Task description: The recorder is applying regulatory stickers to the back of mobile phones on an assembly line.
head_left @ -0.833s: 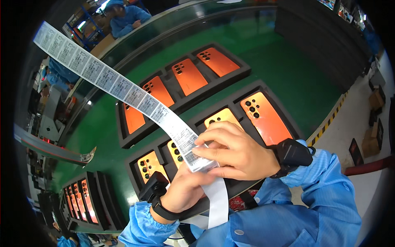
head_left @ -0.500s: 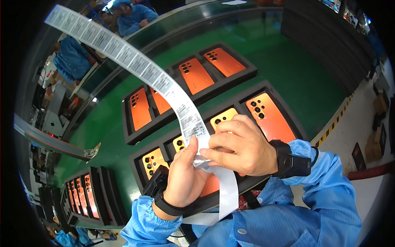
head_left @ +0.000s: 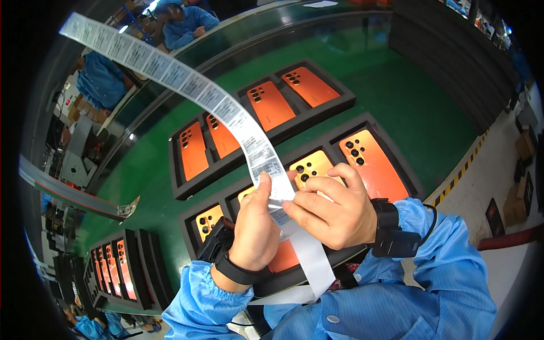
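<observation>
A long white strip of printed labels (head_left: 195, 88) arcs from the upper left down to my hands, and its bare white end hangs over my lap. My left hand (head_left: 256, 232) grips the strip's left edge, thumb on top. From the other side, my right hand (head_left: 335, 212) pinches at the strip's right edge with thumb and forefinger; whether a single label is between those fingertips is hidden. Right below lies a black foam tray (head_left: 416, 191) holding orange phones, camera side up. One phone (head_left: 371, 164) shows at its right end, another (head_left: 313, 165) just behind my right hand.
Farther back, a second black tray (head_left: 348, 103) of orange phones rests on the green work surface (head_left: 422, 102). Upright trays with phones (head_left: 116, 272) stand at the lower left. Dark stacked foam (head_left: 447, 62) borders the far right. A co-worker in blue (head_left: 184, 25) sits beyond the far rail.
My left hand has risen and turned slightly, its thumb higher on the strip. My right hand has shifted a little down, fingers more spread. The strip's hanging end has swung to the right.
</observation>
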The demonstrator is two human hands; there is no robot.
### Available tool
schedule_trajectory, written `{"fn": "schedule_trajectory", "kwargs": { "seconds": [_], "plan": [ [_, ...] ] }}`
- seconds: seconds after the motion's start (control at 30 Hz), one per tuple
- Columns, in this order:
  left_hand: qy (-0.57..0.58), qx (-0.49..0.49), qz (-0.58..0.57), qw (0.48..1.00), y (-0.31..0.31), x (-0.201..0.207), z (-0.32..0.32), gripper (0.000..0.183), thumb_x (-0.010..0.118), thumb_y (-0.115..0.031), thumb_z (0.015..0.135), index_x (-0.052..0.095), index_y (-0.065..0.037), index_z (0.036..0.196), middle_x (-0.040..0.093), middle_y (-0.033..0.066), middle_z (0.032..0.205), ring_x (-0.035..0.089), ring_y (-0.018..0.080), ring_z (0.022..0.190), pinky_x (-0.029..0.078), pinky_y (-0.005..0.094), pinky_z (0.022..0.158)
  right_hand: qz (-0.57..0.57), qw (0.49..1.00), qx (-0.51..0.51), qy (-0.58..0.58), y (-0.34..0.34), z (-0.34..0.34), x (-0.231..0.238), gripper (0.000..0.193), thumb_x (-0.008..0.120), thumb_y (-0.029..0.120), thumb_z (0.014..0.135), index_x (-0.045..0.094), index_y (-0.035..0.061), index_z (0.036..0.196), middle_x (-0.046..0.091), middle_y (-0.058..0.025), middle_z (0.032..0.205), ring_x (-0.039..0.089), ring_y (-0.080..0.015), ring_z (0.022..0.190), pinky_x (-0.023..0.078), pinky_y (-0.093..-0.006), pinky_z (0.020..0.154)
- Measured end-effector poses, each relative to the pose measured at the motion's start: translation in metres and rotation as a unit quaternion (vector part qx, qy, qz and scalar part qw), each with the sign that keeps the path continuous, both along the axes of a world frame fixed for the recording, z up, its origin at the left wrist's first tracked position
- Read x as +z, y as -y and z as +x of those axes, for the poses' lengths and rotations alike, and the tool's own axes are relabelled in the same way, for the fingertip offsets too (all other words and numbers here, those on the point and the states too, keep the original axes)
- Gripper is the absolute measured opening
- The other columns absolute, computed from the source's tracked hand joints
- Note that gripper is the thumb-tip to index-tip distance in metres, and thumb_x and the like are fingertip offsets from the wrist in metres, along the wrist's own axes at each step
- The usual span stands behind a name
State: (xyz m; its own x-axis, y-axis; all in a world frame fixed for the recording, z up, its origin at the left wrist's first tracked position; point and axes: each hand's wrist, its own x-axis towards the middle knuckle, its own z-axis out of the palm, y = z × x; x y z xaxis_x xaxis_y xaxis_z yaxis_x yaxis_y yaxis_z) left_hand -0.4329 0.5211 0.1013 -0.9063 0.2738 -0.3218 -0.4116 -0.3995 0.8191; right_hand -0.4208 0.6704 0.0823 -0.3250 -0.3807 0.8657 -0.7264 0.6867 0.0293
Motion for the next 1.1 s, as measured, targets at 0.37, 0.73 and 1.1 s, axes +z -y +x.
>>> {"fn": "schedule_trajectory", "kwargs": {
  "seconds": [0.37, 0.73, 1.1],
  "plan": [
    [-0.195, -0.050, -0.048, 0.978, -0.017, 0.021, -0.040, 0.032, 0.045, -0.018, 0.091, 0.046, 0.005, 0.113, 0.062, 0.0172, 0.097, 0.062, 0.0224, 0.089, 0.050, 0.0335, 0.080, -0.333, 0.903, 0.163, 0.215, -0.059, 0.002, 0.019, 0.017, 0.067, 0.001, 0.073, 0.066, 0.0016, 0.090, 0.058, -0.0109, 0.095, 0.057, -0.0210, 0.084, 0.046, -0.0299, 0.074],
    [-0.526, -0.393, -0.339, 0.674, -0.103, -0.031, -0.034, 0.013, 0.056, -0.010, 0.075, 0.056, -0.003, 0.087, 0.055, 0.0114, 0.080, 0.057, 0.0273, 0.078, 0.045, 0.0349, 0.069, -0.460, 0.864, 0.016, 0.205, -0.141, 0.014, 0.009, 0.022, 0.064, -0.003, 0.078, 0.063, -0.0038, 0.101, 0.061, -0.0079, 0.091, 0.056, -0.0118, 0.083, 0.045, -0.0218, 0.075],
    [-0.515, -0.307, -0.426, 0.677, -0.118, -0.057, 0.001, 0.007, 0.055, -0.017, 0.079, 0.053, -0.010, 0.078, 0.052, 0.0075, 0.076, 0.055, 0.0236, 0.074, 0.043, 0.0332, 0.067, -0.496, 0.825, 0.031, 0.270, -0.153, 0.007, -0.016, 0.011, 0.062, 0.001, 0.082, 0.061, -0.0024, 0.093, 0.062, -0.0048, 0.086, 0.058, -0.0100, 0.077, 0.046, -0.0210, 0.071]
  ]
}}
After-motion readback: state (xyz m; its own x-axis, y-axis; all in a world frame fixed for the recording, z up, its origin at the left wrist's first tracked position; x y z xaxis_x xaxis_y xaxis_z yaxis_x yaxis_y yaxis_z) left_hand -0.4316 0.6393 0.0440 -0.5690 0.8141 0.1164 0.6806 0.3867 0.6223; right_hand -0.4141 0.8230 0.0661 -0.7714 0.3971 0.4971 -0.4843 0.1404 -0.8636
